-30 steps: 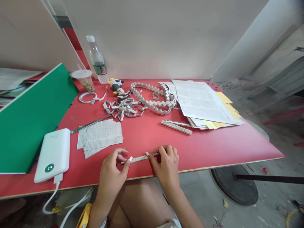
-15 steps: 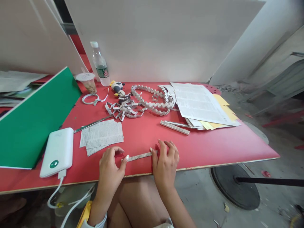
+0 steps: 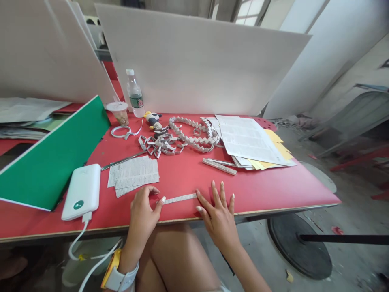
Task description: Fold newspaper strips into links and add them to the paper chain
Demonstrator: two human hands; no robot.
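A narrow folded strip of printed paper [image 3: 180, 198] lies flat near the front edge of the red table. My left hand [image 3: 144, 209] has its thumb on the strip's left end, the other fingers curled above; exactly how they grip it is partly hidden. Spread out and flat, my right hand [image 3: 220, 219] touches the strip's right end with the index fingertip. Left of the strip lie several printed paper pieces [image 3: 138, 174]. Beyond my right hand are folded paper strips [image 3: 220, 166]. Farther back are a zigzag chain of folded paper [image 3: 197, 140] and a heap of linked paper pieces [image 3: 161, 144].
A white power bank [image 3: 82, 190] with a cable stands at the left beside a green board [image 3: 54, 154]. Behind are a bottle [image 3: 135, 95], a lidded cup [image 3: 120, 113], a small toy [image 3: 153, 120] and scissors-like metal [image 3: 123, 160]. Paper sheets [image 3: 249, 138] lie at the right.
My right hand has opened from a pinch at the strip's right end to spread fingers lying flat. My left hand stays at the left end. The camera view has tilted up.
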